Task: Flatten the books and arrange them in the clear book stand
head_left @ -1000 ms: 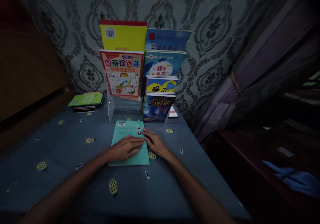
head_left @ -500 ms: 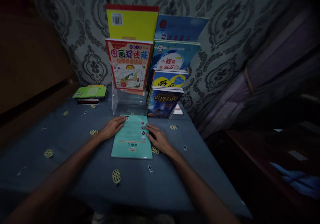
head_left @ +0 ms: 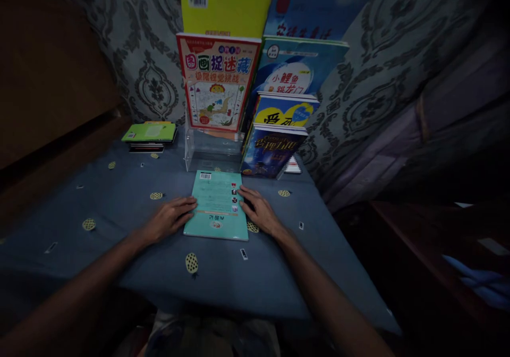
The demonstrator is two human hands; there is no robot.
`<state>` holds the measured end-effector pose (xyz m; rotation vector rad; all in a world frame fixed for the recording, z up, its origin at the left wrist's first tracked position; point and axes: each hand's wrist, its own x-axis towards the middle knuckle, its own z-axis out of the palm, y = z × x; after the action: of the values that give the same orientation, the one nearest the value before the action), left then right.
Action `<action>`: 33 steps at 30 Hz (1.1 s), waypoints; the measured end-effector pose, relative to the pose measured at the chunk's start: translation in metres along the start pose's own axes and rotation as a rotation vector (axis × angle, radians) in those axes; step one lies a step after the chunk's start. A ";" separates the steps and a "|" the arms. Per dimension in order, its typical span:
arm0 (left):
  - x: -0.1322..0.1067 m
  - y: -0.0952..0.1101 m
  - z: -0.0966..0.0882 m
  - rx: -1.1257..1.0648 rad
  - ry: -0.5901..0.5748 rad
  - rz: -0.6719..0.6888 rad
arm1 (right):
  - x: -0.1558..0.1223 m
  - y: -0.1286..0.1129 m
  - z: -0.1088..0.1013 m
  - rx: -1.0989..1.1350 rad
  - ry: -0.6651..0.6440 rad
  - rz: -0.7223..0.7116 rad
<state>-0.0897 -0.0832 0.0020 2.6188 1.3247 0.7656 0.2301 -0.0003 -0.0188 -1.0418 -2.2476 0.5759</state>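
A turquoise book [head_left: 218, 197] lies flat on the cloth-covered table, back cover up, its barcode at the far end and its title upside down to me. My left hand [head_left: 173, 218] rests beside its left edge, fingers stretched out and fingertips touching the edge. At the right edge is my right hand [head_left: 260, 211], fingers extended and tips on the cover's margin near the small pictures. Neither hand is wrapped round the book. Just beyond it stands a clear acrylic book rack [head_left: 213, 158], its lowest left tier bare.
The rack holds a red-bordered picture book [head_left: 217, 99], a yellow book [head_left: 229, 11], a teal book [head_left: 305, 62] and a dark blue book [head_left: 271, 152]. A stack of books with a green one on top [head_left: 149, 133] lies at the back left. A curtain [head_left: 382, 155] hangs right.
My left hand has slid down the book's left side towards me, off the cover's far corner. My right hand stays at the right edge. The view has tilted down and shifted slightly.
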 end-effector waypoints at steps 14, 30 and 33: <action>-0.049 0.039 -0.016 0.017 0.041 0.093 | 0.000 -0.002 0.000 -0.026 0.003 -0.007; 0.048 0.070 0.008 -0.063 -0.268 0.248 | -0.001 -0.002 0.000 0.054 0.031 0.015; 0.077 0.062 0.023 -0.030 -0.246 0.260 | -0.002 0.001 0.001 0.109 0.075 0.040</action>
<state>0.0045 -0.0584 0.0314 2.7839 0.9151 0.4644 0.2308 -0.0014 -0.0208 -1.0384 -2.1100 0.6575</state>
